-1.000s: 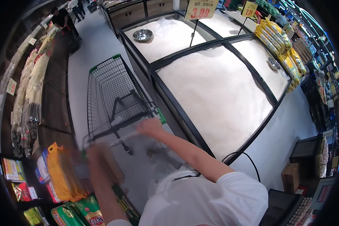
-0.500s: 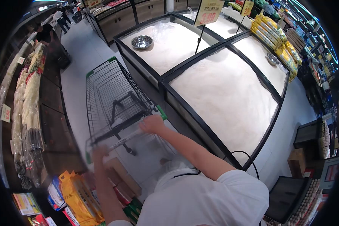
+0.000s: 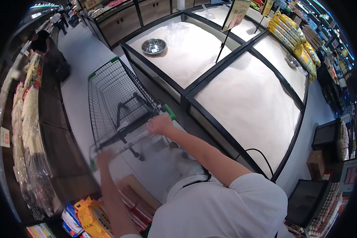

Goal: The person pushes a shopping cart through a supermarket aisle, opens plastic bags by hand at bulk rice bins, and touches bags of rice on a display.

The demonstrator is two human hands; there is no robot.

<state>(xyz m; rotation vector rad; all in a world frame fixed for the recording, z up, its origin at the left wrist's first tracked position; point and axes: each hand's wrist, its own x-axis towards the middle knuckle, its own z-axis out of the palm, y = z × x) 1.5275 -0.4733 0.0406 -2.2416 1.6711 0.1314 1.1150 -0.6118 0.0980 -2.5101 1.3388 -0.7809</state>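
Note:
A wire shopping cart (image 3: 115,93) with green corners stands in front of me, and nothing shows in its basket. My right hand (image 3: 160,124) is closed round the right part of its handle, beside the green end piece. On the left part of the handle, my left hand (image 3: 104,157) is wrapped round the bar, somewhat blurred. To the cart's right is a black-framed bin (image 3: 248,107) filled with white grains. A steel bowl (image 3: 154,46) lies on the grains in the compartment farther ahead.
Shelves of bagged dry goods (image 3: 31,131) line the left side. Yellow sacks (image 3: 285,29) are stacked at the back right. A person in dark clothes (image 3: 41,43) stands by the left shelves, beside a dark basket. Screens and egg trays are at the lower right.
The cart and both my hands have moved forward along the aisle. The bins and left shelves have shifted in view, and the yellow packages at lower left have slid down toward the bottom edge.

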